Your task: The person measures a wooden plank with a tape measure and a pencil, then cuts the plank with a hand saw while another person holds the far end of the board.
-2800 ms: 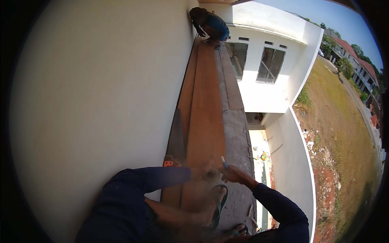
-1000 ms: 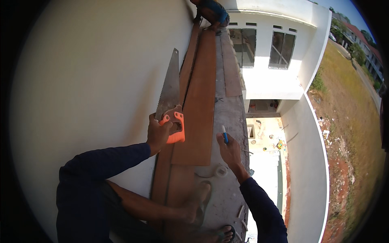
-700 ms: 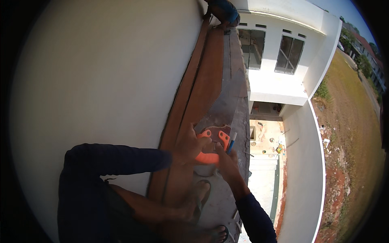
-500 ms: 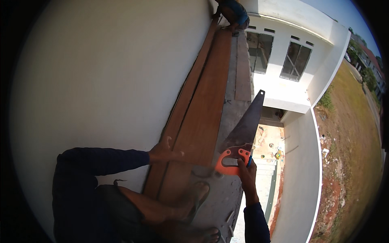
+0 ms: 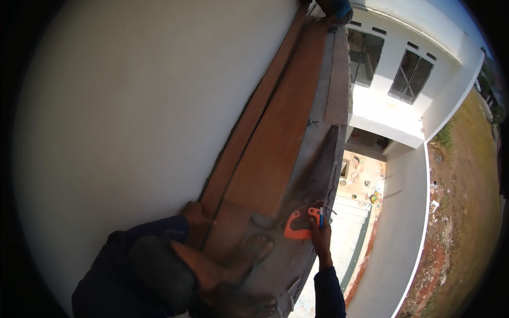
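Note:
My right hand (image 5: 321, 239) is closed on the orange handle of a hand saw (image 5: 313, 172). A blue-and-white pen (image 5: 321, 216) also sticks up at its fingers. The dark blade is blurred and points away from me over the grey ledge. My left hand (image 5: 197, 217) is low at the wall, by the near part of the narrow brown board (image 5: 249, 124); its fingers are dim and blurred. Beside that board lies a wide brown board (image 5: 283, 119), a dark gap between them. My bare shin and sandalled foot (image 5: 257, 249) are at the near end of the boards.
A tall plain wall (image 5: 132, 106) rises on the left. Another person (image 5: 335, 10) crouches at the ledge's far end, by a strip of board (image 5: 338, 85). The grey ledge (image 5: 302, 185) drops off on the right to a lower floor (image 5: 366, 175). Several small scraps lie near its edge.
The saw has swung lower, its blade now over the ledge. My left hand has drawn back toward me from the boards. The view has shifted, and the far person sits higher in it.

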Available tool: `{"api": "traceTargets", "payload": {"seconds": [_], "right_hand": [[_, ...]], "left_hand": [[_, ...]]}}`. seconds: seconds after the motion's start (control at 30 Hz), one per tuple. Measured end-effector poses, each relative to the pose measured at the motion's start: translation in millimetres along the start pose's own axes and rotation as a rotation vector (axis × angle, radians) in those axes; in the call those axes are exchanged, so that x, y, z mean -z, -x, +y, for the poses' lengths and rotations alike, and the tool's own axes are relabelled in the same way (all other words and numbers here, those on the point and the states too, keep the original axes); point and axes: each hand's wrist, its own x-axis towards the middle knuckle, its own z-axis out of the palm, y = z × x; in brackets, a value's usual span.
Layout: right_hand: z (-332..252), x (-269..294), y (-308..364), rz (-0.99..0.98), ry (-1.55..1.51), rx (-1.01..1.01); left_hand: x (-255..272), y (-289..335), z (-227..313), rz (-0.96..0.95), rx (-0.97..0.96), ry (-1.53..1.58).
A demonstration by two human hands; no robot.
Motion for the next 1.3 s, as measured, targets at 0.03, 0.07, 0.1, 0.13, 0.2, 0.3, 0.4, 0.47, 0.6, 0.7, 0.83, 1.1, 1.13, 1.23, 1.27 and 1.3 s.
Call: {"api": "traceTargets", "payload": {"seconds": [0.03,0.07,0.1,0.13,0.2,0.3,0.4,0.47,0.6,0.7,0.83,1.1,1.13,1.23,1.27,1.3], "right_hand": [[-4,3,2,-0.039,0.017,-0.041],[-8,4,2,-0.061,0.051,-0.046],[-13,7,2,-0.084,0.089,-0.049],[-15,10,4,-0.106,0.127,-0.051],[-13,17,6,-0.120,0.091,-0.030],[-15,45,-13,-0.241,-0.040,-0.114],[-59,64,-16,-0.317,-0.126,-0.162],[-44,72,-11,-0.304,-0.025,-0.130],[-50,61,-2,-0.227,0.057,-0.057],[-54,68,-11,-0.326,0.105,-0.052],[-49,92,-30,-0.371,0.197,-0.205],[-63,75,-26,-0.340,0.446,-0.270],[-73,72,-27,-0.345,0.533,-0.227],[-61,64,-16,-0.203,0.473,-0.201],[-59,61,-11,-0.165,0.504,-0.215],[-60,53,-8,-0.131,0.529,-0.223]], "left_hand": [[6,9,10,0.001,0.035,-0.031],[12,16,18,0.001,0.069,-0.063],[14,21,22,0.023,0.075,-0.067],[11,23,20,0.045,0.078,-0.078],[6,27,14,0.089,0.087,-0.099],[9,27,21,0.137,0.062,-0.036],[10,36,19,0.138,0.087,-0.035],[7,31,18,0.019,0.100,-0.025],[-1,32,14,0.064,0.134,-0.075],[1,42,18,0.143,0.137,-0.044],[0,35,21,0.180,0.154,-0.041],[5,26,26,0.052,0.210,0.015],[7,24,30,0.063,0.227,0.007],[15,26,43,0.043,0.271,0.044],[21,25,48,0.001,0.273,0.098],[25,25,49,-0.034,0.280,0.152]]}}
